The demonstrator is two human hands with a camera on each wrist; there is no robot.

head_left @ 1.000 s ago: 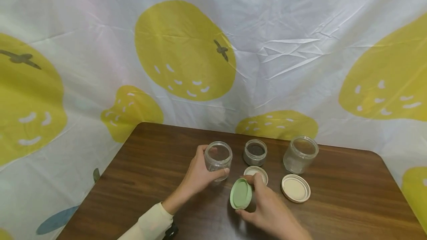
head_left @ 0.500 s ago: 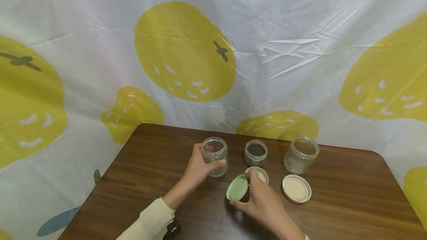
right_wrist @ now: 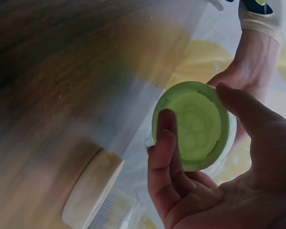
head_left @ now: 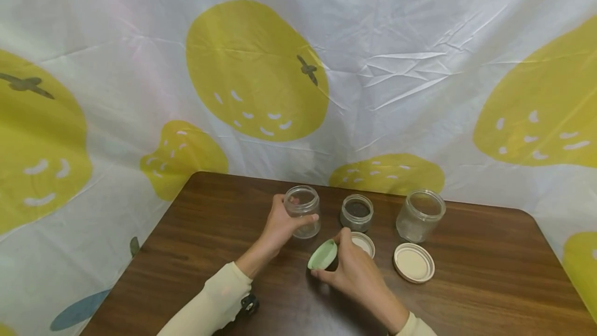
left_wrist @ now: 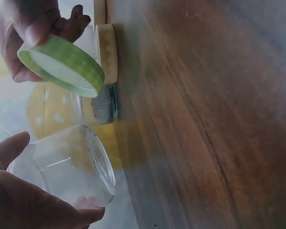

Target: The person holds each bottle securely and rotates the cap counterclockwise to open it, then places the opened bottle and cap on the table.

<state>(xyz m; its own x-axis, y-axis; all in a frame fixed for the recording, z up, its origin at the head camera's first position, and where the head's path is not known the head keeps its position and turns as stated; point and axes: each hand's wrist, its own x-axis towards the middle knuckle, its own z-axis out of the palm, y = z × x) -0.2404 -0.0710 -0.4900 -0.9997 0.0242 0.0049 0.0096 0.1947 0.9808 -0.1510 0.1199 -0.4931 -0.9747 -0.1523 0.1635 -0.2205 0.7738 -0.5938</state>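
Observation:
My left hand (head_left: 280, 228) grips a clear, lidless jar (head_left: 302, 207) round its side, thumb in front. In the left wrist view the jar (left_wrist: 62, 157) seems to hang just above the tabletop. A green round lid (head_left: 323, 256) is pinched at its rim between the thumb and fingers of my right hand (head_left: 356, 268). It tilts, its hollow inner side showing in the head view, just in front of the jar and apart from it. The right wrist view shows the lid's outer face (right_wrist: 198, 126), with the jar mostly hidden behind.
A short clear jar (head_left: 357, 223) with something dark inside stands behind my right hand. Right of it is a taller lidless jar (head_left: 417, 223). One cream lid (head_left: 414, 263) lies on the brown table (head_left: 494, 274); another (head_left: 365, 244) is partly covered by my right hand. A lemon-print cloth (head_left: 373, 118) hangs behind.
The jar has shifted slightly up and away in my left hand. My right hand has brought the green lid leftward and closer to the jar, tipping it flatter.

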